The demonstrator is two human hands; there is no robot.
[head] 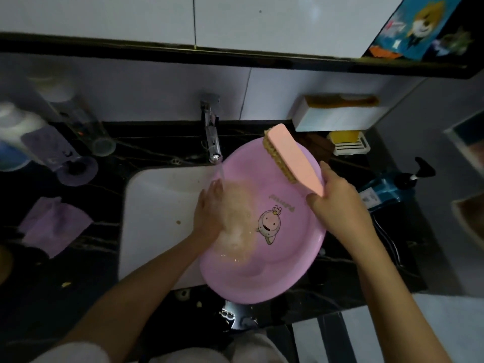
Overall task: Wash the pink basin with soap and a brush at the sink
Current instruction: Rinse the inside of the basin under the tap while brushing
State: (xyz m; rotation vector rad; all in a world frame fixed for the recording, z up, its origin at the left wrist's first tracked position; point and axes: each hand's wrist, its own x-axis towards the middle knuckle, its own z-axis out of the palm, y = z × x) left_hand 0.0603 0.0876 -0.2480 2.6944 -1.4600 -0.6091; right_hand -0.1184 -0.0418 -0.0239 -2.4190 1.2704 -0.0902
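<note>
While rinsing pink basin [275,271] under tap [213,142]: left hand [209,213] flat, fingers straight; right hand [337,208] curled round brush [293,155]. Likely light, stiff, slippery; hold rim.

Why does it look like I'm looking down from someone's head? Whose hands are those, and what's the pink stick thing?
No machine here: a person wears a camera on the head, so you look down at their two hands. The pink basin sits tilted over the white sink, and water runs from the tap into it. The left hand lies flat in the basin under the water. The right hand grips a pink brush by its handle. On the dark counter lie a purple cloth and yellow soap.
</note>
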